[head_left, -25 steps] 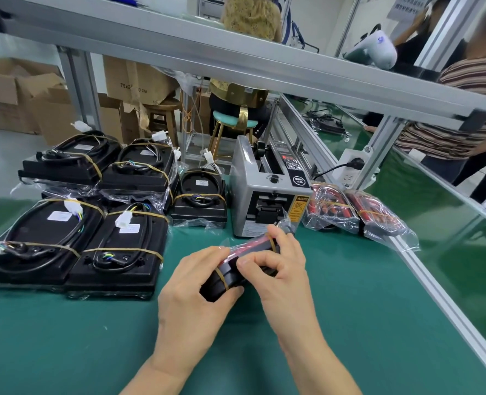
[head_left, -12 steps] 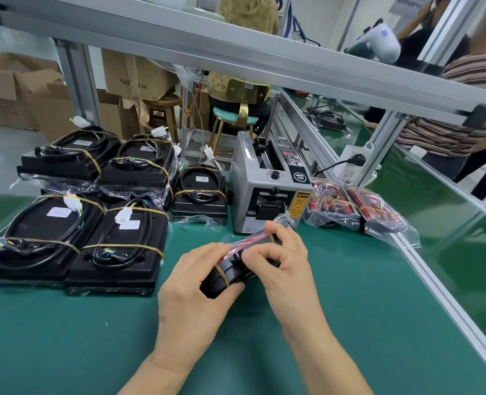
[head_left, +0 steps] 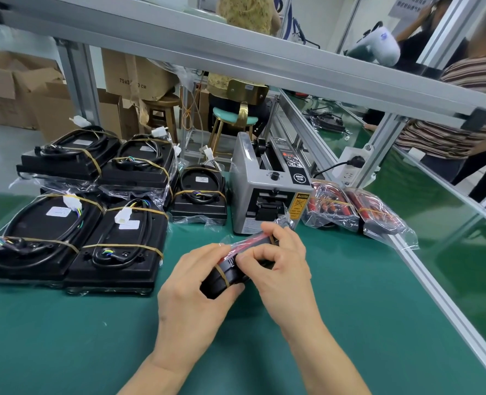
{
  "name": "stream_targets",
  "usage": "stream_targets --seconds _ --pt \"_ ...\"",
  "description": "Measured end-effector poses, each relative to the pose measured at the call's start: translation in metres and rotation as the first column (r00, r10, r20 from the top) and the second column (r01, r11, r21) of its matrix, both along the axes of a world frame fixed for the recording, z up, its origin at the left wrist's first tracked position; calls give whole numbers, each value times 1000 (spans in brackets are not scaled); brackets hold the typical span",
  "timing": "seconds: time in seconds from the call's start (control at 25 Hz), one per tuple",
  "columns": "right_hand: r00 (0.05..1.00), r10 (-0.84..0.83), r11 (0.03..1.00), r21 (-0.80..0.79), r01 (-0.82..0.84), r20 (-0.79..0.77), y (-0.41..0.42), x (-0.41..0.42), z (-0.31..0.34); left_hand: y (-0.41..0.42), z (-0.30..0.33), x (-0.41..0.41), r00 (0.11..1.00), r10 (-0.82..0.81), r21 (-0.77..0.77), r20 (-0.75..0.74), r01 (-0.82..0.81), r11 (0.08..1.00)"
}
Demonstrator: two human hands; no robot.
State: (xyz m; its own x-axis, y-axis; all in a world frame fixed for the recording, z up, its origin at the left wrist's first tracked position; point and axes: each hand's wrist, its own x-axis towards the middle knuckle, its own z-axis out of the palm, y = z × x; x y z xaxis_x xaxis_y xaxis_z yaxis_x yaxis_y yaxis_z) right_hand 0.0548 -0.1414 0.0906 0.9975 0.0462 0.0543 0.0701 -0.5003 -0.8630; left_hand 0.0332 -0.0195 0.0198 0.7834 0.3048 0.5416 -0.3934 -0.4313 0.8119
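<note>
As my head camera sees it: both grips meet just above the green tabletop, near the grey tape machine.
Left grip: curled round the black part, holding it up.
Right grip: pinching the clear bag at the part's far end.
Risk: I judge the thin film could slip my pinch, or snag on the rubber band.
Hidden: part's underside, my left fingertips; bag mouth hard to make out.
</note>
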Motion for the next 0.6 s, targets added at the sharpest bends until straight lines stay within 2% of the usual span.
stream_targets --seconds 0.24,0.6 --pt "1000 -19 999 -44 20 17 3 0 -2 -1 -2 1 1000 12 5 24 -12 1000" --pt "999 -43 999 -17 44 21 3 -1 -3 -1 -3 1 999 16 30 43 -18 999"
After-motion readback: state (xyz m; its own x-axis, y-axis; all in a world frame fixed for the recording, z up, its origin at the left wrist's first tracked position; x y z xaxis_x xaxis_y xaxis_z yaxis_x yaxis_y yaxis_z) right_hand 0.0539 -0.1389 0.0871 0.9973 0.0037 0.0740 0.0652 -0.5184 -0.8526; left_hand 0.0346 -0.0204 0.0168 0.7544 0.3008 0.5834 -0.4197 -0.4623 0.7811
